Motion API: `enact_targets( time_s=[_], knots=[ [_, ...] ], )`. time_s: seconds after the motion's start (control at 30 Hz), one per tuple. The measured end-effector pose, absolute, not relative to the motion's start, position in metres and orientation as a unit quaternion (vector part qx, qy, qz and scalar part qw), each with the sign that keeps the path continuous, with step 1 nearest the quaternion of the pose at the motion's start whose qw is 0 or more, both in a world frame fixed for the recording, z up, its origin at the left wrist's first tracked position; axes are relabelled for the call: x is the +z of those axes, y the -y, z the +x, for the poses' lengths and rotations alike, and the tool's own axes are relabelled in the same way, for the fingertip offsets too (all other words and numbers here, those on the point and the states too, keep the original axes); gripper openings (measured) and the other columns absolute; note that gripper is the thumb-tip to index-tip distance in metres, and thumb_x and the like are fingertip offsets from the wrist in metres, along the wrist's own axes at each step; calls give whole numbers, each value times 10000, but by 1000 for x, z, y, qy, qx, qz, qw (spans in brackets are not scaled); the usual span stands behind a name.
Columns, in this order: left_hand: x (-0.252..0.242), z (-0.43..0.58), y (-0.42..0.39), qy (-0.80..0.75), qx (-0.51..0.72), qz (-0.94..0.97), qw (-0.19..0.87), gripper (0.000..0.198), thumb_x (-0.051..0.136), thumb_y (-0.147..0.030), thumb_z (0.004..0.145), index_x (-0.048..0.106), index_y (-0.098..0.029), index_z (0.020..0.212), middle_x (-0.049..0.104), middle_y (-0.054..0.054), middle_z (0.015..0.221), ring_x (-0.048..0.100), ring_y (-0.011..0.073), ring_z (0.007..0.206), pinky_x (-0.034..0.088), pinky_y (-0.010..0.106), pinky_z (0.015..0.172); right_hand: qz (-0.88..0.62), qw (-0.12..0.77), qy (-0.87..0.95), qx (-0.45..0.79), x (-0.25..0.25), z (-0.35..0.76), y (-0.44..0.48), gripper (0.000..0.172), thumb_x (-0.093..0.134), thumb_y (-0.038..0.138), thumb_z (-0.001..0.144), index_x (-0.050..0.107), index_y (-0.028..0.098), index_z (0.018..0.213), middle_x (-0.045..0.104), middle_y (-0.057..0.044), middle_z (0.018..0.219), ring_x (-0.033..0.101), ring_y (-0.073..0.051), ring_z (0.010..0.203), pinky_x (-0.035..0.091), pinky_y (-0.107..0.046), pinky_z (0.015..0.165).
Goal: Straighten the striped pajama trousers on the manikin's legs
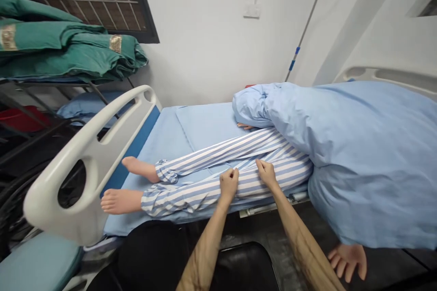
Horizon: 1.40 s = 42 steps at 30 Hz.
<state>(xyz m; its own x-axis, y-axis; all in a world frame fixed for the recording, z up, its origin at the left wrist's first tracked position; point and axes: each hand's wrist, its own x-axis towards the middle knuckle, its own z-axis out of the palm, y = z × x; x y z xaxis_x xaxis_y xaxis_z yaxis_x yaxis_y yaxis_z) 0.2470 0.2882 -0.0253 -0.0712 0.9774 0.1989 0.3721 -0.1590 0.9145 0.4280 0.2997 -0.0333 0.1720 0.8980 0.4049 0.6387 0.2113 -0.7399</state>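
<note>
A figure in blue-and-white striped trousers (218, 163) lies on a hospital bed (191, 122), bare feet (119, 200) toward the footboard. A light blue quilt (358, 145) covers its upper body. My left hand (228, 184) rests on the near trouser leg with fingers curled, pinching the striped cloth. My right hand (266, 173) lies just to its right on the same leg, fingers bent onto the fabric. One limp hand (348, 259) of the figure hangs below the quilt at the bed's near edge.
A white plastic footboard (85, 154) stands at the left end of the bed. Folded green sheets (68, 45) lie on a rack at the upper left. An IV pole (303, 32) leans by the white wall. A white headboard (385, 75) shows at right.
</note>
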Motion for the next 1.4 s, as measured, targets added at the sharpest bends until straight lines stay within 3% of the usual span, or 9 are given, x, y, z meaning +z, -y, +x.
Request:
enact_targets(
  time_s=[0.2,0.33,0.47,0.57,0.7,0.9,1.13,1.27,1.4],
  knots=[
    [-27,77,-295,-664,462,551,204,389,425,-381,831,334,-194,503,352,-28,496,345,100,549,271,235,593,-624,437,639,102,-33,432,-295,467,368,470,901,296,206,522,280,41,481,289,-99,491,210,-273,544],
    [-44,13,-293,-777,374,497,98,331,458,-302,818,370,-186,521,424,-7,526,334,113,570,208,257,596,-640,425,633,90,-14,401,-294,469,381,456,893,336,204,501,328,27,461,300,-108,494,192,-278,536],
    [-50,17,-291,-800,324,499,78,310,468,-328,823,428,-188,550,468,10,562,343,124,578,162,271,595,-536,431,710,152,6,295,-290,463,350,429,920,388,193,523,418,10,489,358,-105,504,227,-260,552],
    [-48,21,-288,-792,335,503,88,297,473,-319,816,432,-187,552,476,7,566,364,122,583,172,264,595,-452,387,778,200,-1,202,-286,458,352,388,929,411,182,525,471,-2,505,383,-104,512,211,-261,565],
    [-32,19,-281,-740,425,500,150,348,468,-333,813,361,-189,515,401,-25,504,353,104,549,250,239,590,-504,325,769,223,-29,139,-286,389,420,340,896,448,183,541,507,-18,513,399,-122,517,154,-275,563],
    [-11,46,-281,-629,575,480,210,408,439,-406,854,349,-202,513,385,-32,491,379,101,532,329,226,593,-465,406,704,352,-48,150,-301,478,348,442,918,360,186,515,412,4,492,383,-122,527,200,-251,555],
    [-50,61,-282,-748,402,513,126,335,506,-255,815,341,-185,532,347,-19,518,282,108,541,142,277,589,-456,435,668,397,-31,150,-301,461,372,466,881,344,189,513,367,18,496,337,-110,529,233,-247,547],
    [-50,62,-280,-759,375,519,120,326,486,-224,805,301,-188,539,325,-13,526,242,119,561,122,300,610,-424,441,705,359,-4,164,-297,469,396,479,891,336,188,527,328,30,499,288,-99,536,212,-251,546],
    [-47,61,-280,-758,384,511,130,328,486,-250,802,301,-187,539,316,-22,527,231,113,574,140,293,611,-453,439,693,350,-14,174,-296,474,382,475,885,296,197,510,294,29,490,286,-103,524,197,-263,548]
  ],
)
